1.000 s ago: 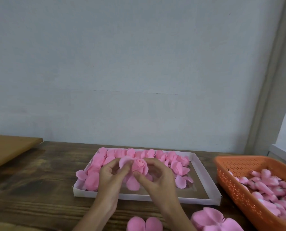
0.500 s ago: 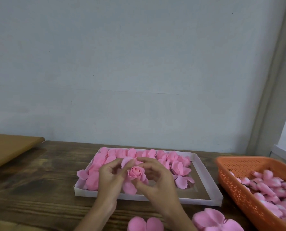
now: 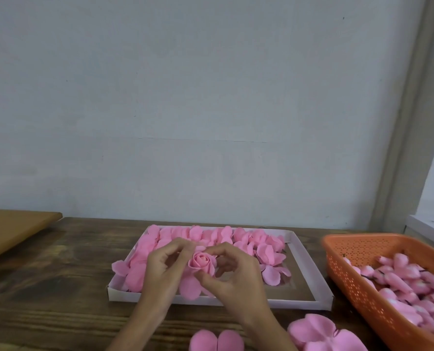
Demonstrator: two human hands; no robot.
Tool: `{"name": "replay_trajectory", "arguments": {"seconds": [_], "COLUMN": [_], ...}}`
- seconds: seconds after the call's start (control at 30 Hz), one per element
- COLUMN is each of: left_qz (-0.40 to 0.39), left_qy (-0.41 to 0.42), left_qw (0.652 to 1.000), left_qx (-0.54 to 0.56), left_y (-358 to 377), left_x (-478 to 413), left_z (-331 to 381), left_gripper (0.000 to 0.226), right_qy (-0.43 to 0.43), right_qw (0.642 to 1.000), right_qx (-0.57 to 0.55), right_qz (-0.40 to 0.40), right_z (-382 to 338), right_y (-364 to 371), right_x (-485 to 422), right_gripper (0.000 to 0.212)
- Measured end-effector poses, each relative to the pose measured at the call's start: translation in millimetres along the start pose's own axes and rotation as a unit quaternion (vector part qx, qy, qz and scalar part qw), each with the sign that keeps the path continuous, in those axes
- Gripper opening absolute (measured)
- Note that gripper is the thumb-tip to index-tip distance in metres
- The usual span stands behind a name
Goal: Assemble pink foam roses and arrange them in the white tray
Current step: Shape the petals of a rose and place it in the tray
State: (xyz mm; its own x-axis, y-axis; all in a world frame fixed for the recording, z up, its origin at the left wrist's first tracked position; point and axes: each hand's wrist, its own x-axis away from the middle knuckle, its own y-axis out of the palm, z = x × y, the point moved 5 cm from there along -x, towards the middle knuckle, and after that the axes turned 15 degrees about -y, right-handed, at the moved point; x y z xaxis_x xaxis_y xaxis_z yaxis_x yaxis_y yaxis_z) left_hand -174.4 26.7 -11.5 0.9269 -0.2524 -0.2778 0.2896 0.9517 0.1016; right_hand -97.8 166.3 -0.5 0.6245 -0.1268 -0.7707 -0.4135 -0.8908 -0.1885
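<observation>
Both hands meet over the near-middle of the white tray (image 3: 124, 295) w/ one pink foam rose (image 3: 202, 262) cupped betw. them. Can't tell if it touches the tray floor. Left hand (image 3: 160, 271): fingers (image 3: 179, 245) curled in, tips pinching an outer petal at the rose's top-left edge. Right hand (image 3: 238, 279): thumb under the bud's lower right, index arched over the top, so it's also closed narrowly on the rose. Prob. reason for the two-sided hold: one hand steadies the bud while the other wraps the petal layer round it. Foam looks soft, so a light pinch should do & a hard one could crease it. Finished roses (image 3: 211, 235) fill the tray's far row & left side; the right part is bare, so the task looks partway done. Spare petal pieces (image 3: 217, 340) lie on the wooden surface (image 3: 59, 274) close to the person. The orange basket (image 3: 350, 267) of buds (image 3: 408, 282) sits at right, near the right hand, w/ supply kept in reach, I'd guess.
</observation>
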Motion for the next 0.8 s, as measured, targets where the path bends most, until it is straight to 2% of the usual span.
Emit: {"name": "replay_trajectory", "arguments": {"seconds": [0.1, 0.2, 0.3, 0.37, 0.47, 0.63, 0.8], "left_qz": [0.001, 0.023, -0.008, -0.037, -0.060, -0.033, -0.004], "left_qy": [-0.003, -0.050, -0.050, -0.068, -0.120, -0.189, -0.180], "left_qw": [1.000, 0.998, 0.998, 0.996, 0.987, 0.959, 0.958], "left_qx": [-0.002, 0.015, 0.028, 0.054, 0.087, 0.209, 0.223], "left_y": [-1, -5, -6, -7, -6, -12, -17], "left_x": [0, -1, -7, -10, -15, -23, -25], "left_z": [-2, -9, -10, -14, -23, -42, -42], "left_gripper": [0.025, 0.029, 0.021, 0.034, 0.049, 0.051, 0.058], "right_qy": [0.002, 0.004, 0.024, 0.043, 0.069, 0.083, 0.062], "right_qw": [1.000, 1.000, 0.997, 0.991, 0.977, 0.975, 0.978], "right_qx": [-0.002, -0.016, -0.063, -0.100, -0.157, -0.173, -0.178], "right_qz": [0.012, 0.016, 0.037, 0.074, 0.127, 0.108, 0.093], "right_z": [2, 2, 3, 5, 11, 13, 9], "right_y": [-3, -5, -7, -12, -21, -19, -16], "right_x": [-1, -2, -3, -4, -5, -3, -5], "right_gripper": [0.028, 0.037, 0.047, 0.052, 0.039, 0.029, 0.028]}}
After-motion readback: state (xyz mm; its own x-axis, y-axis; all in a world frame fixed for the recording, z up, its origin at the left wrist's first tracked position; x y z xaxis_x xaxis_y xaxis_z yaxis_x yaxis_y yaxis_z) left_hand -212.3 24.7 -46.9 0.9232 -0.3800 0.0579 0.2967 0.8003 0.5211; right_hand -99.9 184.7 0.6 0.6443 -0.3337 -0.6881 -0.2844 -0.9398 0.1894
